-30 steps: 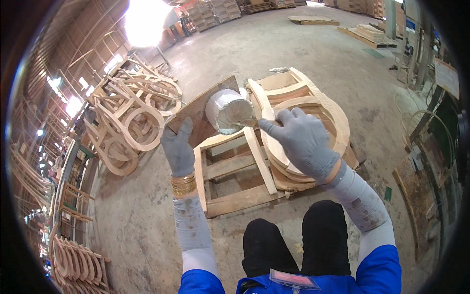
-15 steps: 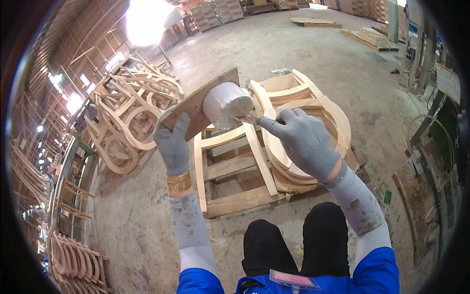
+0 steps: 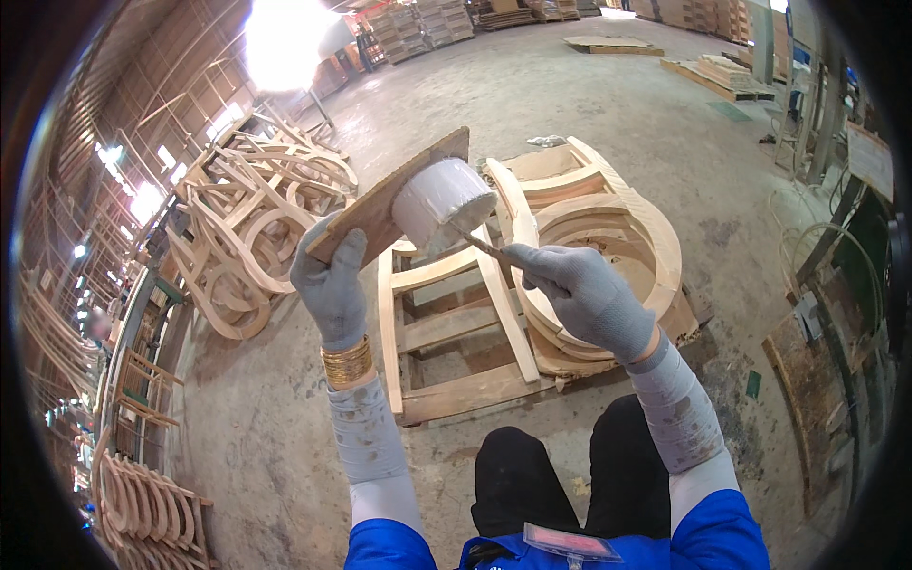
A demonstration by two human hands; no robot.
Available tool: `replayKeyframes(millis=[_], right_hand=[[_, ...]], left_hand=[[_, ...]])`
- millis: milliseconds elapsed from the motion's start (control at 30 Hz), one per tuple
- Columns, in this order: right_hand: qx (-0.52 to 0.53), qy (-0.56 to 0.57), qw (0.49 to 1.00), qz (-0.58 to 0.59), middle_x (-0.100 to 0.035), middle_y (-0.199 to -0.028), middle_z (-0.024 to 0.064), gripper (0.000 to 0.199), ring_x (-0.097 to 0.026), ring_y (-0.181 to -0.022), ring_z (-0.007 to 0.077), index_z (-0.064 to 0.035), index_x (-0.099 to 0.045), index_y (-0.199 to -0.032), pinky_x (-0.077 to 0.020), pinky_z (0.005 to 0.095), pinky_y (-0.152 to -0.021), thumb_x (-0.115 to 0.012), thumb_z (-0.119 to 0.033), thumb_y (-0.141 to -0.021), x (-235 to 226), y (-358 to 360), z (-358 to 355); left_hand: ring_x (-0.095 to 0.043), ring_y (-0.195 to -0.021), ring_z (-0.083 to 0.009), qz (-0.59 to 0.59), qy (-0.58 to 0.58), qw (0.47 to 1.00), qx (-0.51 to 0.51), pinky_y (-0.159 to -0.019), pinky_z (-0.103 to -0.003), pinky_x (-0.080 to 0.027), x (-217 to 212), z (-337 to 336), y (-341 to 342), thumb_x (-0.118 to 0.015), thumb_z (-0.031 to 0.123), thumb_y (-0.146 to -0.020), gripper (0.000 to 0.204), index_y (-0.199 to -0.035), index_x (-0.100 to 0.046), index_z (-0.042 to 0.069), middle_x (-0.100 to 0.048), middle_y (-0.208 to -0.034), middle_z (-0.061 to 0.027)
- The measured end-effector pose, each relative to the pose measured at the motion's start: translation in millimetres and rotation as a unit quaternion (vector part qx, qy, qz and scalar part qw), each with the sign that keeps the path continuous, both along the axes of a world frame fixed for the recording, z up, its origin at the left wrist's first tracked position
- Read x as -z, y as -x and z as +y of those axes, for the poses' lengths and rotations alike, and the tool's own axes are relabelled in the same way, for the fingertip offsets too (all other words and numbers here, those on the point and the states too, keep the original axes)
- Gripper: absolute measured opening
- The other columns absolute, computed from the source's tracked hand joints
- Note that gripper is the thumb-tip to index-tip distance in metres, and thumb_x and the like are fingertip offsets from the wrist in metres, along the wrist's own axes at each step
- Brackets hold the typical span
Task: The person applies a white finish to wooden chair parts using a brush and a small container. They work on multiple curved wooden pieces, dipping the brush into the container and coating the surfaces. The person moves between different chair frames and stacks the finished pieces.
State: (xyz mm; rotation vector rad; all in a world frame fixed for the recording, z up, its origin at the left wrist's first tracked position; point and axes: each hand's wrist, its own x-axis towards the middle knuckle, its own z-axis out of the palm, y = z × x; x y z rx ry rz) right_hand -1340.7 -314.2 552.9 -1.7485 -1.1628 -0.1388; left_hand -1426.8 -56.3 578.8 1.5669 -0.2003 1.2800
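Observation:
My left hand (image 3: pixel 331 294), in a grey glove, grips the lower end of a flat wooden board (image 3: pixel 375 214), held up at a slant. Against the board's right face sits a white round tub (image 3: pixel 435 195), tipped sideways, its outside coated with a whitish substance. The gloved right hand (image 3: pixel 597 302) is closed around a thin brown stick-like tool (image 3: pixel 486 247), whose tip reaches the tub's lower edge. Whether the tip is inside the tub I cannot tell. Below the hands lie a pale wooden chair frame (image 3: pixel 516 332) and, to its right, a rounded wooden frame (image 3: pixel 668 252).
A heap of curved wooden frames (image 3: pixel 256 218) stands on the floor at the left. More curved pieces (image 3: pixel 152 503) are stacked at the lower left. At the right is a worn wooden board (image 3: pixel 803 399) beside cables. Flat wood stacks (image 3: pixel 727 74) lie farther back.
The right hand has moved slightly down and right, and the tool now slants more steeply from the tub. The left hand has dipped a little with the board and tub still up.

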Motion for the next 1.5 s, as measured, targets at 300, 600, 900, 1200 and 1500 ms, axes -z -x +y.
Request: replayKeyframes(millis=[300, 600, 900, 1200, 1500], right_hand=[[-0.078, -0.072, 0.985, 0.133, -0.065, -0.078, 0.0112, 0.031, -0.059, -0.072, 0.0138, -0.0031, -0.058, -0.121, -0.0493, 0.0304, -0.068, -0.054, -0.007, -0.091, 25, -2, 3], [-0.167, -0.048, 0.902, 0.395, -0.063, -0.08, -0.0006, 0.035, -0.046, -0.062, 0.0034, -0.0069, -0.056, -0.127, -0.0422, 0.019, -0.057, -0.052, -0.009, -0.093, 41, -10, 3], [-0.049, -0.026, 0.996, 0.07, -0.06, -0.082, 0.0115, 0.036, -0.057, -0.068, 0.0199, -0.0039, -0.058, -0.122, -0.0468, 0.0306, -0.066, -0.057, -0.003, -0.086, 77, -22, -6], [0.116, 0.118, 0.968, -0.188, -0.059, -0.081, 0.008, 0.03, -0.06, -0.073, 0.026, -0.0131, -0.065, -0.108, -0.0505, 0.0368, -0.061, -0.061, -0.006, -0.079, 120, -50, -15], [0.031, 0.293, 0.949, -0.114, -0.056, -0.079, 0.0087, 0.03, -0.058, -0.076, 0.0282, -0.0155, -0.062, -0.11, -0.0496, 0.037, -0.063, -0.06, -0.009, -0.08, 172, -81, -16]], left_hand=[[-0.058, -0.091, -0.0136, 0.0, 0.029, 0.999, 0.017, -0.084, -0.029, -0.047, 13, -2, -2, -0.068, 0.005, -0.082, 0.027, -0.107, -0.061, -0.003, -0.064, -0.1, -0.0073], [-0.06, -0.101, -0.0195, -0.004, 0.198, 0.97, 0.141, -0.089, -0.035, -0.051, 59, -9, -24, -0.059, 0.006, -0.089, 0.035, -0.123, -0.051, 0.004, -0.06, -0.116, -0.0088], [-0.056, -0.111, -0.0237, 0.075, 0.475, 0.864, 0.148, -0.095, -0.039, -0.049, 159, -19, -33, -0.052, 0.015, -0.094, 0.033, -0.124, -0.051, 0.001, -0.056, -0.122, -0.0115], [-0.057, -0.109, -0.0243, 0.136, 0.513, 0.812, 0.243, -0.091, -0.041, -0.052, 215, -65, -20, -0.049, 0.017, -0.095, 0.032, -0.123, -0.053, 0.002, -0.057, -0.121, -0.011], [-0.062, -0.092, -0.0157, 0.205, 0.454, 0.866, 0.038, -0.079, -0.03, -0.052, 283, -63, -16, -0.06, 0.009, -0.089, 0.023, -0.11, -0.061, -0.001, -0.064, -0.106, -0.0077]])
